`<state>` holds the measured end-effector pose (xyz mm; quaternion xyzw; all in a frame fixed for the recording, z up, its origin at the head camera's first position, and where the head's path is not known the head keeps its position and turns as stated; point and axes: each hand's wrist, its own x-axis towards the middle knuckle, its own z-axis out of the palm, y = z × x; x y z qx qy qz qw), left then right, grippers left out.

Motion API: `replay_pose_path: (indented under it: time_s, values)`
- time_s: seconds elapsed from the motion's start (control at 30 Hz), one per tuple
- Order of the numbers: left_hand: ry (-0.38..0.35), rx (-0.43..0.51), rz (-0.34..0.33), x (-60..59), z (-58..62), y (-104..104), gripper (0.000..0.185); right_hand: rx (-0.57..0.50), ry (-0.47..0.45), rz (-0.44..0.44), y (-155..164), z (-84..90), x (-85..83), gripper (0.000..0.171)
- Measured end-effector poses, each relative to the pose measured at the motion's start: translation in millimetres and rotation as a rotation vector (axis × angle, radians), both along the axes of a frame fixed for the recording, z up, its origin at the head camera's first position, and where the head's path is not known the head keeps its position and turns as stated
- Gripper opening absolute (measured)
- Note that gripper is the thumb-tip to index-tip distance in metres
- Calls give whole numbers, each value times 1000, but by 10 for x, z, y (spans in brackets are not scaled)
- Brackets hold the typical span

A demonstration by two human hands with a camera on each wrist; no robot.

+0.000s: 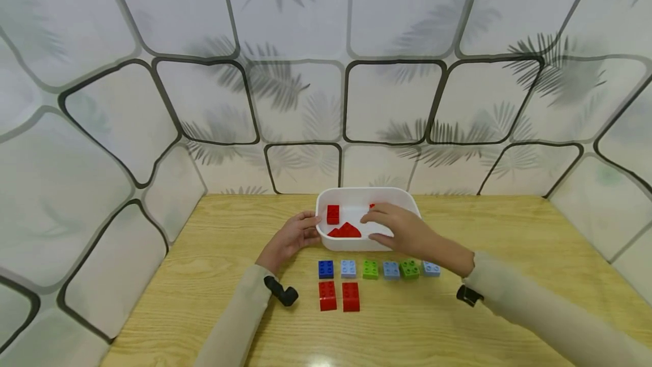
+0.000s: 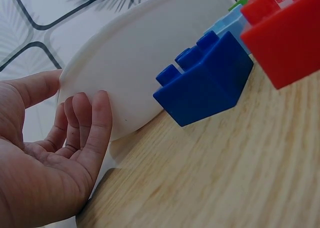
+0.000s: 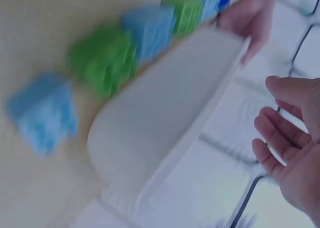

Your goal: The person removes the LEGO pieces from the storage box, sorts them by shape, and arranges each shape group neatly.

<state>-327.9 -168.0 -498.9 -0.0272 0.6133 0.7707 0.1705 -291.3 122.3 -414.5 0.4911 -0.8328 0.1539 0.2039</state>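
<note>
A white plastic tub [image 1: 336, 246] stands on the table with red toy bricks [image 1: 333, 214] inside, some of them sloped. At its left end my left hand [image 1: 296, 235] touches the outer wall and rim with its fingertips; in the left wrist view the fingers [image 2: 102, 113] lie against the wall. Over the tub's right part reaches my right hand [image 1: 402, 231]. Its thumb and fingers are apart, and the right wrist view shows no brick in that hand [image 3: 295, 133]. Close to its fingertips, a red piece [image 1: 372, 206] is mostly hidden behind the hand.
In front of the tub runs a row of blue [image 1: 326, 269], light blue [image 1: 348, 268] and green [image 1: 370, 269] bricks. Two red bricks [image 1: 327, 295] lie nearer to me. Behind the wooden table [image 1: 244, 208] hangs a patterned curtain [image 1: 300, 101].
</note>
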Motion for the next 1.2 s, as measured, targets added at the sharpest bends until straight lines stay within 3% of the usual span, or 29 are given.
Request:
replay_pose_path:
  time_s: [0.2,0.53,0.83,1.07,1.2]
  values:
    - [-1,-12,-12,25,16,-6,28,82,-15,4,198,58,-394,38]
    - [-5,-5,4,10,-2,-10,25,282,-226,-84,223,-50,-825,40]
    - [-3,-2,-5,20,10,29,22,402,-308,-114,210,-211,-1024,54]
    - [-1,-11,-9,29,23,13,23,452,-255,-135,203,-307,-1083,60]
    - [4,-4,-11,36,35,6,22,456,-215,-146,187,-349,-1099,54]
